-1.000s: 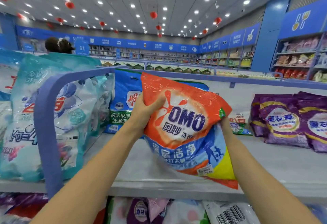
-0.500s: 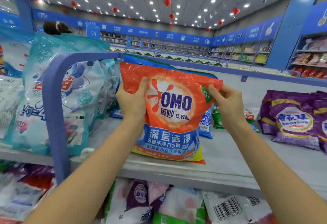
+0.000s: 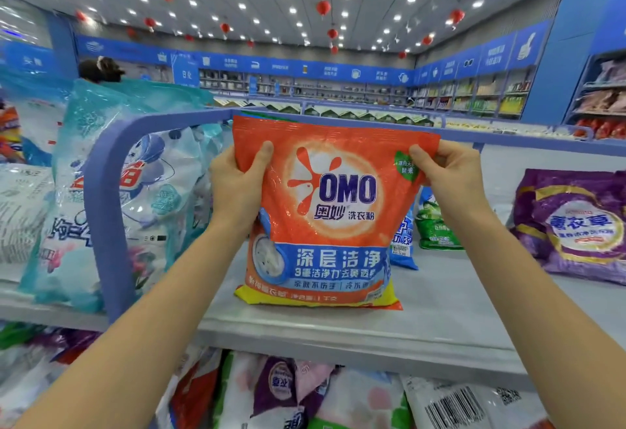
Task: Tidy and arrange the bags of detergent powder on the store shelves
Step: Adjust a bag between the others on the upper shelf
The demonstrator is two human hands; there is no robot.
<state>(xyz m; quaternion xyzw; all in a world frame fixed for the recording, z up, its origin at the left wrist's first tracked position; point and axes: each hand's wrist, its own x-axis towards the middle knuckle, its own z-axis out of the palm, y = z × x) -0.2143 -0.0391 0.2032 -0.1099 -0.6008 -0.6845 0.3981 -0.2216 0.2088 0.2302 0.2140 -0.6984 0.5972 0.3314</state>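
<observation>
An orange and blue OMO detergent bag (image 3: 333, 225) stands upright on the grey top shelf (image 3: 423, 320), label facing me. My left hand (image 3: 238, 184) grips its upper left corner, thumb on the front. My right hand (image 3: 447, 169) pinches its upper right corner. Behind it stand a blue bag (image 3: 403, 245) and a green bag (image 3: 435, 225), both partly hidden. Teal and white bags (image 3: 135, 191) fill the section on the left, and purple bags (image 3: 576, 225) lie at the right.
A curved blue divider rail (image 3: 105, 211) separates the left section from the OMO bag. The lower shelf holds several mixed bags (image 3: 288, 391). A person's head (image 3: 101, 69) shows behind the left bags. More store shelving (image 3: 474, 96) lines the far walls.
The OMO bag went from tilted and lifted to upright with its base on the shelf. My right hand came from behind the bag to pinch its top right corner.
</observation>
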